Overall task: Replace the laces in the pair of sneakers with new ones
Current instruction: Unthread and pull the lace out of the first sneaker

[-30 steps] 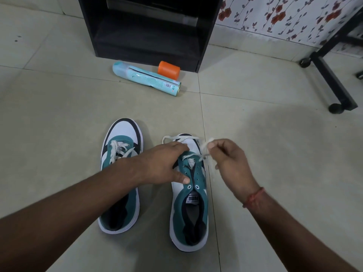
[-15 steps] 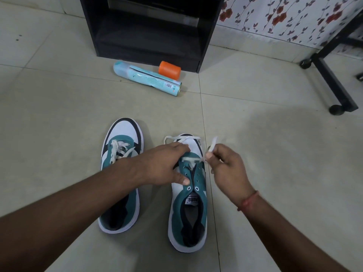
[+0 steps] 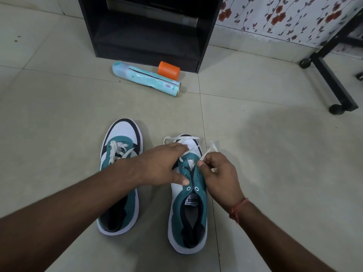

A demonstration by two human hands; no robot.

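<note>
Nearest the camera, at about six o'clock, two bare forearms reach forward over a pale tiled floor (image 3: 59,114). Between them stands the right sneaker (image 3: 189,213), teal and white, heel toward the viewer and toe pointing to twelve o'clock; its upper eyelets are bare. At its nine o'clock, just beside it and parallel, stands the left sneaker (image 3: 119,173), with a white lace crossed through its front eyelets.

The left hand (image 3: 163,165) lies across the front of the right sneaker, thumb pressed on the teal eyelet flap and fingers curled over the toe end, holding the shoe. The right hand (image 3: 218,173), a red thread at its wrist, sits on the shoe's three o'clock side and pinches a white lace (image 3: 208,152) between thumb and fingertips. That lace runs from the lowest eyelets, loops over the white toe cap and sticks up past the right hand.

Farther off, toward twelve o'clock, a pale blue spray can (image 3: 145,79) lies on its side. An orange cap (image 3: 169,69) lies just behind it. Beyond both stands a black cabinet (image 3: 149,26). At two o'clock, a black wheeled frame (image 3: 332,79) stands before a floral wall (image 3: 284,16).
</note>
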